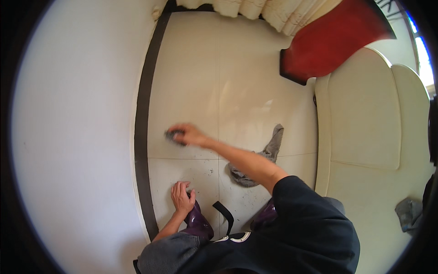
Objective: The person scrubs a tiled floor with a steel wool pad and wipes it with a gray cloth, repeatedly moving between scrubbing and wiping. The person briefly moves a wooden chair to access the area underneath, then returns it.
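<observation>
My right hand is stretched out over the tiled floor, left of the long grout line. It is blurred, with its fingers closed around a dark grey scrubbing pad or cloth near the dark border strip. My left hand rests on the toe of a purple glossy boot and its fingers are slightly spread. Under my right forearm lies a crumpled grey cloth, partly hidden by the arm. Small dark specks are scattered on the tiles around it.
A white wall with a dark border strip stands at the left. A red vase is at the upper right, beside a cream sofa. Curtains hang at the top. A black strap hangs before me. Grey fabric lies far right.
</observation>
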Demonstrator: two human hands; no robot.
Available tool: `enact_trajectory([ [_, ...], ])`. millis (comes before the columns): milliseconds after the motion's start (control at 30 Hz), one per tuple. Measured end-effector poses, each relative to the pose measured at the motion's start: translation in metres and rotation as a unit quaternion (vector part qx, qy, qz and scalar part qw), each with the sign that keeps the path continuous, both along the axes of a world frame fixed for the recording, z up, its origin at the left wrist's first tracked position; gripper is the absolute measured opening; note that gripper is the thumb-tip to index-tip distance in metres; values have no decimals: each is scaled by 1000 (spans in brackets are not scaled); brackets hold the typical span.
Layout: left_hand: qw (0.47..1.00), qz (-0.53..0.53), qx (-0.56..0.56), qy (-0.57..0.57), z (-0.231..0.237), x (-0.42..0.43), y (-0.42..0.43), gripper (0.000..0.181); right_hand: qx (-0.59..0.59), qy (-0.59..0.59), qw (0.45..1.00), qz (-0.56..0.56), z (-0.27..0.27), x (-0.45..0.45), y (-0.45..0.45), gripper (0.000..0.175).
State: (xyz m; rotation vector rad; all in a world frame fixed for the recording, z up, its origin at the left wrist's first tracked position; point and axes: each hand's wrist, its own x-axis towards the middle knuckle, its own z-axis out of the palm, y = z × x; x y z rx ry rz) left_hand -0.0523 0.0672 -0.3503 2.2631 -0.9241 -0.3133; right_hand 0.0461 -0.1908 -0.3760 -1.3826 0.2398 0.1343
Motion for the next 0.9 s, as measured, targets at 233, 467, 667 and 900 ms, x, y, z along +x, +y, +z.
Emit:
enact_trajectory([
  [233, 1000, -5, 12, 0, -6, 3, 5, 28, -221, 89, 971, 34, 32, -5, -149, 37],
  [467, 999, -1, 34, 5, -6, -1, 3, 27, -529, -19, 848, -24, 39, -23, -191, 36],
  [667, 996, 2, 63, -58, 15, -2, -13, 26, -629, -67, 774, 10, 8, -16, -191, 50],
  [900, 974, -38, 155, 158, 61, -33, -44, 15, -610, -50, 790, 25, 13, -14, -187, 48],
])
